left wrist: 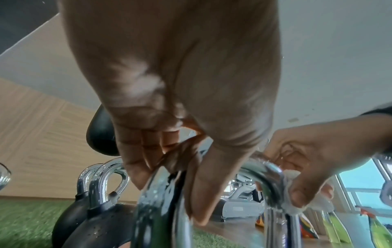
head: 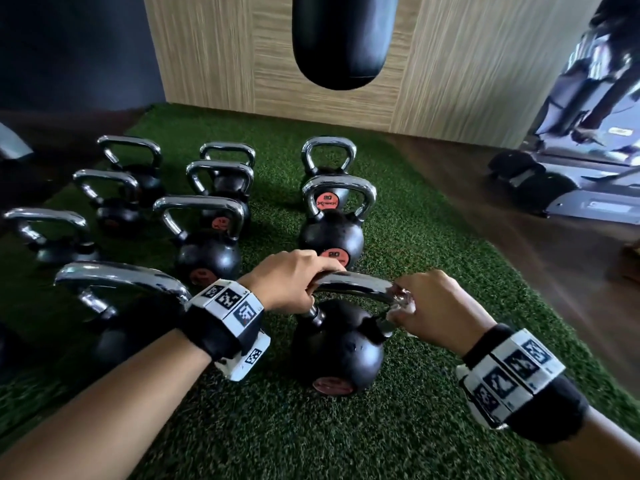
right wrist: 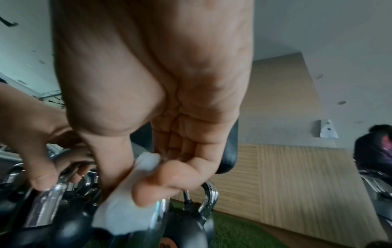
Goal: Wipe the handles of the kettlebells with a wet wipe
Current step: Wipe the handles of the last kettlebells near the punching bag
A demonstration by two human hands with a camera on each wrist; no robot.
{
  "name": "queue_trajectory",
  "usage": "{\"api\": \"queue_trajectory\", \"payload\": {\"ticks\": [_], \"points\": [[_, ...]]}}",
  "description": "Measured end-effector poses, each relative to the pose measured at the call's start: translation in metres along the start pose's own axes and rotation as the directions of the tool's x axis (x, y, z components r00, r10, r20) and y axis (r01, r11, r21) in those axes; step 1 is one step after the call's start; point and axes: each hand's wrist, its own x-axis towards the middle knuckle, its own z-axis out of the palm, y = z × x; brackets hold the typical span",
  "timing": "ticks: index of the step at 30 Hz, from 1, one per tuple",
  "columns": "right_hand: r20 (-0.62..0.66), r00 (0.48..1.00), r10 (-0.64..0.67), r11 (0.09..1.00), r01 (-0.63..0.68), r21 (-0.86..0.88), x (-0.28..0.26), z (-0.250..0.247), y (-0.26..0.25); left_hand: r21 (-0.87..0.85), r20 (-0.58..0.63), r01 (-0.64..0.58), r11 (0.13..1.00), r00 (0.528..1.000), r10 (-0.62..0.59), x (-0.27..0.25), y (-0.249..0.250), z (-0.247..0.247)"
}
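A black kettlebell [head: 339,348] with a chrome handle [head: 356,284] stands on the green turf right in front of me. My left hand [head: 294,278] grips the left end of that handle [left wrist: 157,193], fingers curled over it. My right hand [head: 426,306] pinches a white wet wipe [right wrist: 127,201] around the handle's right bend [left wrist: 273,176]. The wipe [head: 403,306] shows only as a small wet patch under the right fingers in the head view.
Several more chrome-handled kettlebells [head: 207,237] stand in rows on the turf [head: 415,220] to the left and beyond. A black punching bag [head: 343,39] hangs ahead by a wood-panel wall. A treadmill [head: 571,174] stands on the wooden floor at right. A person [right wrist: 373,149] is far right.
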Motion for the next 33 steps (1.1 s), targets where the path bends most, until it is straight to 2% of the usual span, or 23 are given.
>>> {"api": "queue_trajectory", "payload": {"ticks": [4, 9, 12, 14, 17, 21, 25, 28, 33], "points": [[0.009, 0.999, 0.034, 0.996, -0.035, 0.083, 0.006, 0.003, -0.003, 0.001, -0.041, -0.004, 1.000, 0.999, 0.004, -0.006, 0.001, 0.003], [0.080, 0.994, -0.072, 0.996, 0.067, 0.060, 0.010, -0.006, 0.007, -0.020, -0.036, -0.043, 0.999, 0.998, 0.043, -0.010, 0.001, -0.003], [0.156, 0.971, -0.182, 0.982, 0.186, -0.010, 0.016, -0.020, 0.021, -0.106, 0.071, -0.089, 0.990, 0.993, 0.097, -0.008, -0.010, -0.012], [0.245, 0.938, -0.245, 0.969, 0.242, 0.042, 0.026, -0.034, 0.035, -0.212, 0.165, -0.113, 0.971, 0.975, 0.149, -0.003, -0.017, -0.023], [0.289, 0.914, -0.285, 0.958, 0.260, 0.124, 0.049, -0.050, 0.052, -0.290, 0.129, -0.128, 0.948, 0.977, 0.171, 0.015, -0.029, -0.039], [0.181, 0.954, -0.237, 0.957, 0.196, 0.215, 0.092, -0.061, 0.069, -0.231, 0.111, -0.080, 0.970, 0.988, 0.108, 0.052, -0.047, -0.066], [0.131, 0.965, -0.228, 0.936, 0.180, 0.303, 0.136, -0.069, 0.082, -0.144, 0.161, 0.026, 0.989, 0.987, -0.002, 0.094, -0.064, -0.094], [0.093, 0.968, -0.232, 0.920, 0.187, 0.345, 0.163, -0.076, 0.090, -0.089, 0.237, 0.088, 0.992, 0.969, -0.065, 0.124, -0.072, -0.115], [0.139, 0.953, -0.270, 0.896, 0.197, 0.397, 0.210, -0.087, 0.083, 0.028, 0.372, 0.153, 0.988, 0.916, -0.153, 0.158, -0.073, -0.140]]}}
